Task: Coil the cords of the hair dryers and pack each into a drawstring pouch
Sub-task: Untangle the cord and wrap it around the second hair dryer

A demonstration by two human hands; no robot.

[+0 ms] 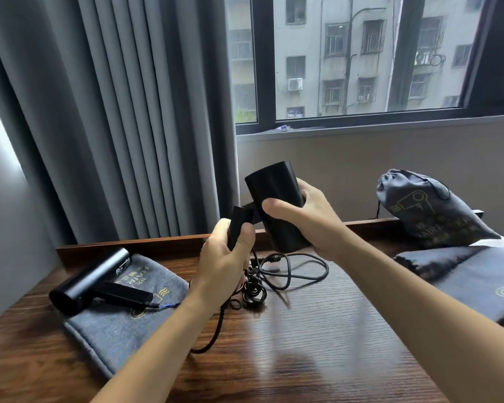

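I hold a black hair dryer (274,196) up over the wooden table (317,344). My right hand (303,219) grips its thick barrel, thumb across the front. My left hand (224,263) grips the folding handle (237,225). Its black cord (291,271) hangs from the handle and lies in loose loops and a tangle on the table below. A second black hair dryer (90,280) lies on a flat grey drawstring pouch (122,315) at the left. At the right, a filled grey pouch (425,207) leans against the wall above flat dark pouches (472,274).
Grey curtains (114,112) hang behind the table on the left. A window (361,53) and a low wall stand behind it on the right. The table has a raised back edge (134,245).
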